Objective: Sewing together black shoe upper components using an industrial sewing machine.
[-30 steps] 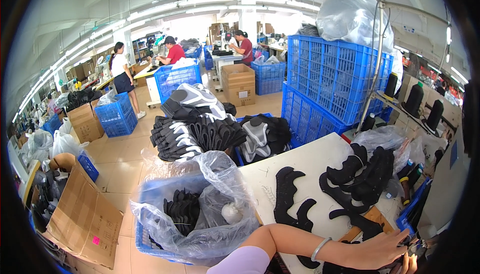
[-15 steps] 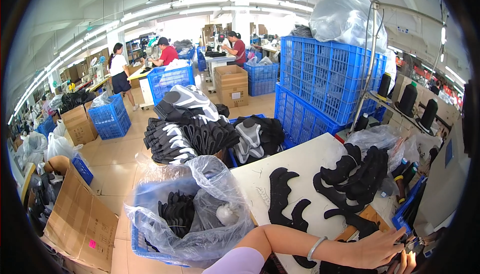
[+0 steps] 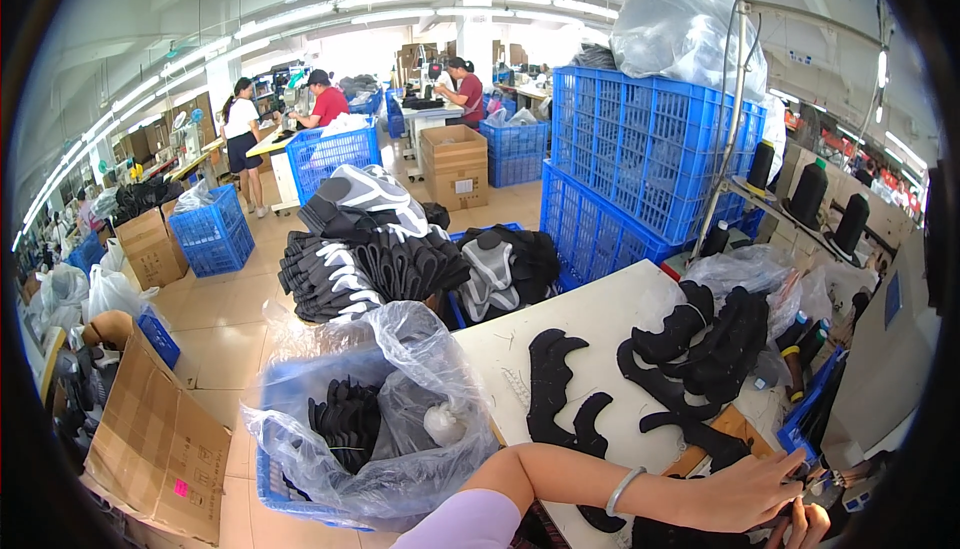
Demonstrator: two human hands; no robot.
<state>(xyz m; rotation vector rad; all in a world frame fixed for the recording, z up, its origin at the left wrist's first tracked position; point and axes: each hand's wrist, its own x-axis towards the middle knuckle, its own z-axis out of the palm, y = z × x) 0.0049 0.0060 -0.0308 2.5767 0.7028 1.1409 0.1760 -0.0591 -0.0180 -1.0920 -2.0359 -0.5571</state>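
a: what is lying on the white table (image 3: 600,319)?

b: flat black cut pieces (image 3: 560,389), curved and notched along one edge. a couple lie apart near the middle of the table, and a thicker pile (image 3: 705,344) of the same dark shapes is heaped further to the right, overlapping one another. more black stuff sits at the table's near edge, right below the forearm.

a: and the hand?

b: the left hand (image 3: 745,494) reaches across from the lower edge toward the far right corner, with a thin bracelet (image 3: 622,490) on the wrist. its fingers are curled in around something small and dark at the picture's rim; i cannot tell what it is.

a: is the other hand showing?

b: only a bit of the right hand (image 3: 805,527), just under the left one at the bottom edge. whether it is open or closed i cannot tell.

a: what else is around?

b: a blue crate lined with a clear plastic bag (image 3: 400,419) stands just left of the table, with more black pieces inside. behind it is a heap of grey and black shoe parts (image 3: 370,249), and stacked blue crates (image 3: 640,159) rise at the back. a brown cardboard box (image 3: 150,444) lies open on the floor at the left. other people work at benches far behind.
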